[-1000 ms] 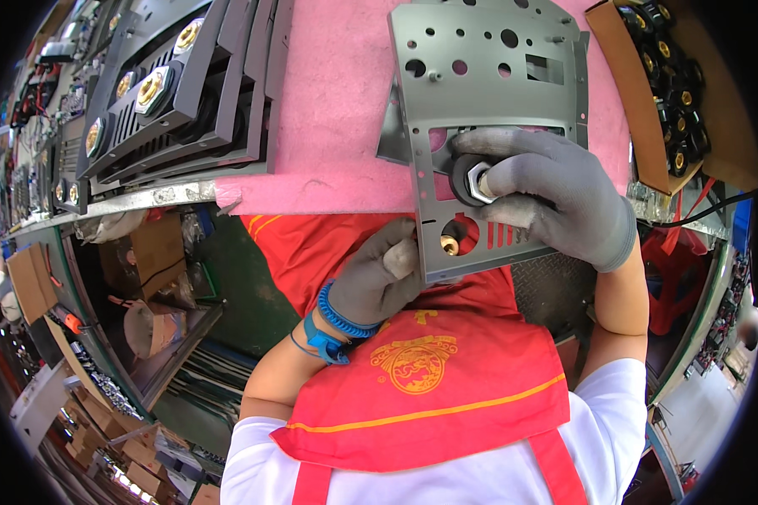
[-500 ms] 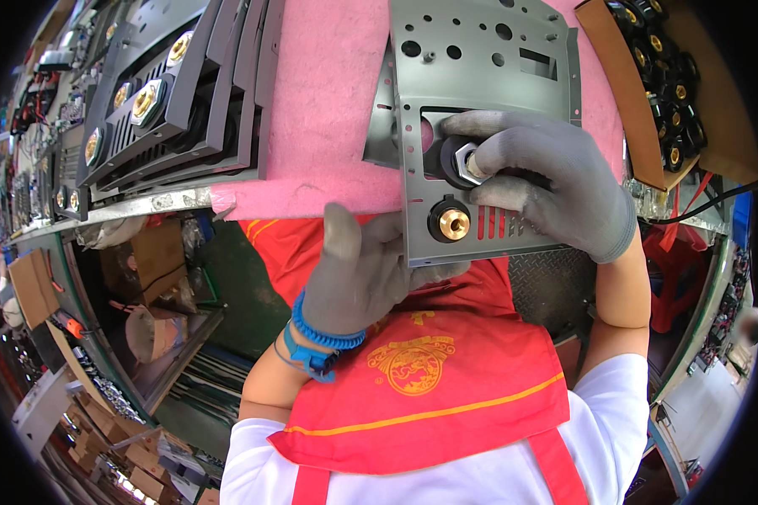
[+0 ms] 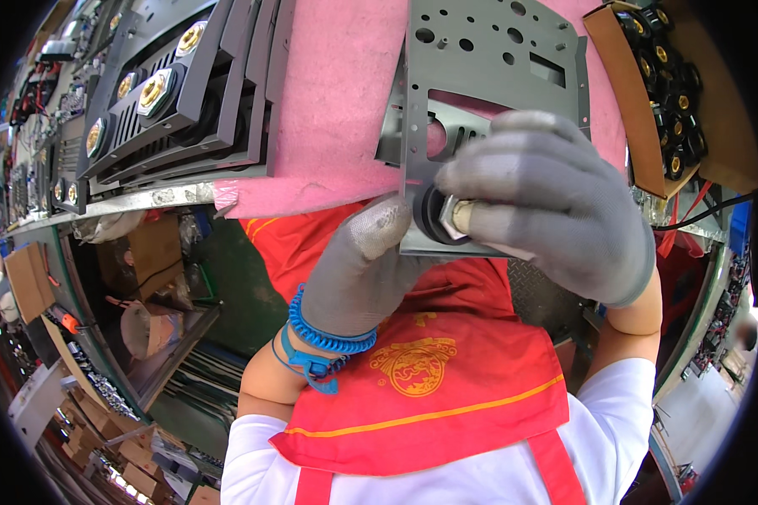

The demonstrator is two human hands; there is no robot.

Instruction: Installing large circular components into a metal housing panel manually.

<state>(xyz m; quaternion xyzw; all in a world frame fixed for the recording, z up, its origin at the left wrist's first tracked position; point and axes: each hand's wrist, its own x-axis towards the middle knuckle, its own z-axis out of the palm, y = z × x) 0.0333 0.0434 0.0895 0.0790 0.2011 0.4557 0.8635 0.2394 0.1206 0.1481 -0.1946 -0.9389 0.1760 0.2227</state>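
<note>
A grey sheet-metal panel (image 3: 472,76) with round holes and a rectangular cut-out lies in front of me, its near end over my red apron. My left hand (image 3: 358,265), in a grey glove, grips its near left corner, thumb at the edge and fingers underneath. At that corner, my gloved right hand (image 3: 556,198) pinches a silvery hex nut (image 3: 453,219) with a black ring (image 3: 429,212) around it. The nut is right at the place of the brass-centred connector, which is hidden now. Whether the threads engage cannot be seen.
Pink foam (image 3: 337,101) covers the bench. At left stands a stack of grey panels (image 3: 257,101) fitted with brass-centred connectors and nuts. A cardboard box (image 3: 636,143) of black connectors (image 3: 674,109) sits at right, with a black cable (image 3: 699,215) below it.
My right hand has brought the nut and black ring from above the cut-out down to the connector. My left thumb has lowered onto the panel's edge. The panel has shifted slightly in view.
</note>
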